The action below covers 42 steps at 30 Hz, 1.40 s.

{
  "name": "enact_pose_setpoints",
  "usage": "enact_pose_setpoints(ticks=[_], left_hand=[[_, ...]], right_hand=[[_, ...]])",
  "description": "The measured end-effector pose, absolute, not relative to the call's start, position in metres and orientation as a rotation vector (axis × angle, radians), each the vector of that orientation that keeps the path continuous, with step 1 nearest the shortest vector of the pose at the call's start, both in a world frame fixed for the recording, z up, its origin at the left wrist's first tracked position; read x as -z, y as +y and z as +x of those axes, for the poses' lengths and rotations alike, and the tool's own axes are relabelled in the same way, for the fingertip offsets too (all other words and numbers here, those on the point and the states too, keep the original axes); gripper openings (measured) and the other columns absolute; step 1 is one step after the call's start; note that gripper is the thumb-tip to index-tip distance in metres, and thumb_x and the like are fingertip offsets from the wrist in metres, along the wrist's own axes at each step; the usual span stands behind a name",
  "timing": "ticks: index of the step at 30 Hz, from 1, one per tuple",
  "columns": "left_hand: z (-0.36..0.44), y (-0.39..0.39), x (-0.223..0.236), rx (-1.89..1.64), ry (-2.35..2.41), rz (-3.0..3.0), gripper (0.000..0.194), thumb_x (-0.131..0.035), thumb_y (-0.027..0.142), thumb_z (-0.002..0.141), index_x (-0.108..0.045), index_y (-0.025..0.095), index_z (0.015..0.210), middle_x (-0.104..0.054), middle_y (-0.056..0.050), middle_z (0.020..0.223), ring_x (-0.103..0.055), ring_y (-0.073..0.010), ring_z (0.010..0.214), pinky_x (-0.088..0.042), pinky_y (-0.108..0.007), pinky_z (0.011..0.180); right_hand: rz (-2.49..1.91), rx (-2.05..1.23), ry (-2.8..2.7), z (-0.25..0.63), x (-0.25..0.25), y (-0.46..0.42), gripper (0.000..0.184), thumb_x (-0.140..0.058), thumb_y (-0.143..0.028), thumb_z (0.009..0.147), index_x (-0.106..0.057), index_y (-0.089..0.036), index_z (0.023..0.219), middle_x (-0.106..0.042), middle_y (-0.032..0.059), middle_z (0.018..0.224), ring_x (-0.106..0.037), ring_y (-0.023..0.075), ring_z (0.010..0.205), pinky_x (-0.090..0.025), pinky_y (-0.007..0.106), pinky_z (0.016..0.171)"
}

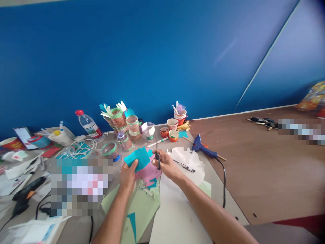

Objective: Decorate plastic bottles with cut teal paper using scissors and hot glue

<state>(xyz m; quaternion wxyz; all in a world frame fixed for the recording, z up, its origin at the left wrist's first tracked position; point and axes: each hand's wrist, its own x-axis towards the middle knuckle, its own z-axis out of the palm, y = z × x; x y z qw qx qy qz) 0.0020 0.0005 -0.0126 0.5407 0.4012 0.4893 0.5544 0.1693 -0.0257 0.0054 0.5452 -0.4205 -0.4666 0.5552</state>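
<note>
Pinched in my left hand (129, 176) is a teal sheet of paper (138, 158), with the thumb on top. My right hand (168, 165) has its fingers around a pair of dark-handled scissors (158, 159), just right of the paper's edge. The scissors' blades point away from me, and I cannot make out whether they touch the sheet. Below both hands lie pink paper (148, 176) and a light green sheet (142, 211) with teal scraps (153, 183) on them. A pen (186, 166) rests on crumpled white paper (195, 159) beyond my right wrist.
A blue glue gun (204, 148) with a black cord lies to the right. Decorated jars (133, 127), a water bottle (88, 124) and small paper cups (173, 135) stand along the blue wall (152, 67). Cables (83, 149), papers and a black glue gun (25, 196) crowd the left.
</note>
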Motion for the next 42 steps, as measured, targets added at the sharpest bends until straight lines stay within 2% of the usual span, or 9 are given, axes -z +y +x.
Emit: enact_pose_setpoints(ticks=[3, 9, 13, 18, 25, 33, 42], left_hand=[[0.004, -0.002, 0.011, -1.200, 1.083, 1.004, 0.046, -0.079, 0.040, 0.062, -0.070, 0.014, 0.099, -0.075, -0.010, 0.091, -0.070, -0.0249, 0.081, -0.054, -0.038, 0.079], [0.005, -0.007, 0.013, -1.058, 1.017, 1.079, 0.039, -0.080, 0.038, 0.061, -0.071, 0.013, 0.090, -0.074, -0.009, 0.083, -0.068, -0.0240, 0.074, -0.054, -0.037, 0.073], [0.008, -0.011, 0.006, -1.024, 0.934, 1.018, 0.039, -0.080, 0.036, 0.061, -0.069, 0.014, 0.092, -0.071, -0.007, 0.080, -0.064, -0.0191, 0.069, -0.051, -0.031, 0.065], [0.011, -0.016, -0.002, -0.864, 0.855, 1.101, 0.032, -0.079, 0.030, 0.061, -0.064, 0.014, 0.084, -0.061, 0.000, 0.062, -0.053, -0.0114, 0.055, -0.042, -0.024, 0.055], [0.009, -0.012, 0.001, -1.047, 0.853, 1.002, 0.030, -0.079, 0.032, 0.060, -0.059, 0.017, 0.077, -0.055, 0.005, 0.059, -0.050, -0.0086, 0.054, -0.039, -0.021, 0.055], [0.009, -0.008, 0.003, -1.022, 0.982, 1.004, 0.034, -0.080, 0.040, 0.059, -0.057, 0.016, 0.066, -0.053, 0.004, 0.056, -0.048, -0.0082, 0.052, -0.037, -0.021, 0.054], [0.005, -0.005, 0.005, -1.053, 1.077, 1.014, 0.035, -0.081, 0.042, 0.055, -0.061, 0.015, 0.067, -0.054, 0.003, 0.060, -0.049, -0.0097, 0.057, -0.040, -0.022, 0.058]], right_hand=[[-0.910, -1.319, -1.001, 0.171, -0.008, -0.024, 0.045, -0.076, -0.035, 0.061, -0.056, -0.019, 0.097, -0.053, -0.0039, 0.072, -0.049, 0.0107, 0.064, -0.039, 0.022, 0.056], [-0.986, -1.343, -0.900, 0.171, -0.004, -0.021, 0.045, -0.076, -0.029, 0.056, -0.057, -0.019, 0.096, -0.053, -0.0055, 0.064, -0.049, 0.0110, 0.059, -0.040, 0.023, 0.053], [-0.988, -1.331, -0.858, 0.176, -0.005, -0.019, 0.040, -0.072, -0.027, 0.057, -0.057, -0.018, 0.093, -0.054, -0.0057, 0.060, -0.047, 0.0103, 0.055, -0.037, 0.022, 0.050], [-1.015, -1.176, -0.791, 0.185, -0.008, -0.016, 0.040, -0.070, -0.029, 0.057, -0.056, -0.019, 0.093, -0.047, -0.0086, 0.054, -0.041, 0.0082, 0.051, -0.031, 0.020, 0.046], [-0.986, -1.191, -0.740, 0.184, -0.007, -0.016, 0.039, -0.072, -0.030, 0.057, -0.056, -0.019, 0.091, -0.048, -0.0087, 0.055, -0.039, 0.0067, 0.048, -0.031, 0.019, 0.045], [-1.004, -1.198, -0.694, 0.185, -0.006, -0.015, 0.038, -0.070, -0.030, 0.057, -0.056, -0.020, 0.091, -0.045, -0.0096, 0.053, -0.037, 0.0063, 0.046, -0.029, 0.019, 0.043], [-1.011, -1.174, -0.710, 0.183, -0.008, -0.016, 0.036, -0.069, -0.027, 0.057, -0.057, -0.019, 0.090, -0.048, -0.0093, 0.053, -0.039, 0.0066, 0.047, -0.031, 0.020, 0.045]])
